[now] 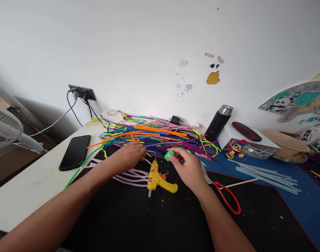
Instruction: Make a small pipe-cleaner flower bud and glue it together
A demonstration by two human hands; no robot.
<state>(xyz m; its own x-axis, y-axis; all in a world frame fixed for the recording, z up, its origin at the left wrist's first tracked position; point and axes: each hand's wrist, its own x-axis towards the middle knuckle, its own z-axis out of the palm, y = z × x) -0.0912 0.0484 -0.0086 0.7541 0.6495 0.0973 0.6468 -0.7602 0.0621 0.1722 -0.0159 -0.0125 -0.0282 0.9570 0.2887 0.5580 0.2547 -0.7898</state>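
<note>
Between the thumb and fingers of my right hand (185, 166) is a small bright green coil of pipe cleaner (169, 156). My left hand (131, 154) reaches to the near edge of a heap of colourful pipe cleaners (160, 129). Its fingers are curled together and their tips are hidden, so what they grip cannot be made out. A bent orange piece shows just beyond them. On the black mat (139, 224), a yellow hot glue gun (156, 176) lies between my forearms, with pale pink pipe cleaners (131, 178) beside it.
Red-handled scissors (227, 196) and a thin wooden stick (240, 183) lie right of my right hand. Farther right are clear glue sticks (267, 176), a small figurine (236, 148), and a black flask (220, 122). A phone (75, 152) rests at the left.
</note>
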